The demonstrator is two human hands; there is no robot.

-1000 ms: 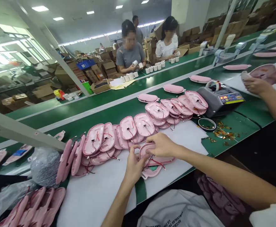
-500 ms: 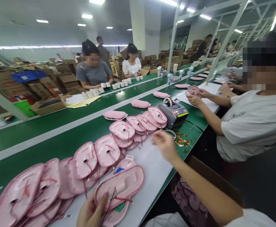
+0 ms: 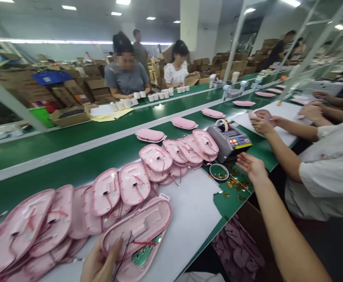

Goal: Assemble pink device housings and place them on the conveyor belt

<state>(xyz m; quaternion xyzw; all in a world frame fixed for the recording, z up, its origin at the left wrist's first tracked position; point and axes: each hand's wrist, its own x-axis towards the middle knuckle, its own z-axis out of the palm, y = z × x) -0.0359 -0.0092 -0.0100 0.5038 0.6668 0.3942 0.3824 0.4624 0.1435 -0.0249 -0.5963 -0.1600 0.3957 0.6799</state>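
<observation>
My left hand grips the near end of a pink oval plastic shell, thumb on its inner face; red and black wires hang from it. Under this piece lies a second pink shell with a green circuit board, partly covered. My right hand is stretched out, fingers apart and holding nothing, just in front of the grey tape dispenser with its lit panel. Below the dispenser lie a dark ring and scattered amber tape scraps.
Overlapping pink shells with wires line the left of the white sheet. Closed pink cases sit on the green belt behind. A co-worker's hands hold a pink part at right. Below the table edge are more pink pieces.
My right hand has moved right, from over the white sheet to the front of the tape dispenser. The held shell has shifted slightly left, showing more of the circuit board. The view has turned right.
</observation>
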